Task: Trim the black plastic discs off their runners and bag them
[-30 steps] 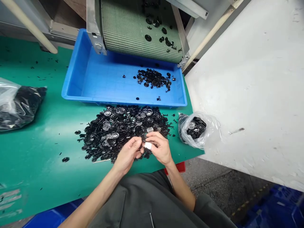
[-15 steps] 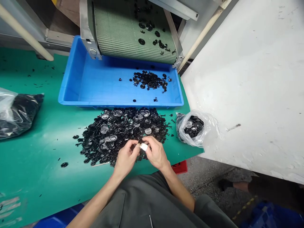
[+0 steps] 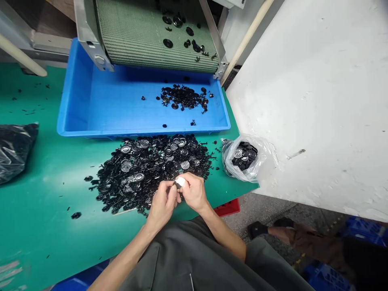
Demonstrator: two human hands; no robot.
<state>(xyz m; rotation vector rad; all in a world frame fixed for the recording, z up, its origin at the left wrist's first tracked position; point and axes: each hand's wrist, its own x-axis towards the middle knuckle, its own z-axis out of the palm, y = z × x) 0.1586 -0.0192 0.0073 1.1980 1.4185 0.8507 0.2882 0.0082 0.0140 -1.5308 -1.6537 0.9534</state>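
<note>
My left hand point(image 3: 163, 202) and my right hand point(image 3: 194, 193) meet at the near side of a pile of black plastic parts point(image 3: 142, 165). Between their fingertips is a small black part point(image 3: 176, 185), mostly hidden, so its exact shape cannot be made out. Both hands are closed in a pinch on it. A white wrap point(image 3: 181, 181) covers the right thumb. The pile mixes round discs with ringed faces and small branched pieces, spread over the green tabletop point(image 3: 54, 218).
Behind the pile, a blue tray point(image 3: 121, 105) holds more black parts under a green conveyor belt point(image 3: 130, 36). To the right stands a clear plastic bag point(image 3: 257, 161) of discs; another filled bag point(image 3: 15, 149) lies left. A person's legs point(image 3: 285, 234) show at lower right.
The view has shifted slightly right, so the table things appear farther left. My hands stay together, fingers turned a little around the black part. The person's legs at lower right have moved.
</note>
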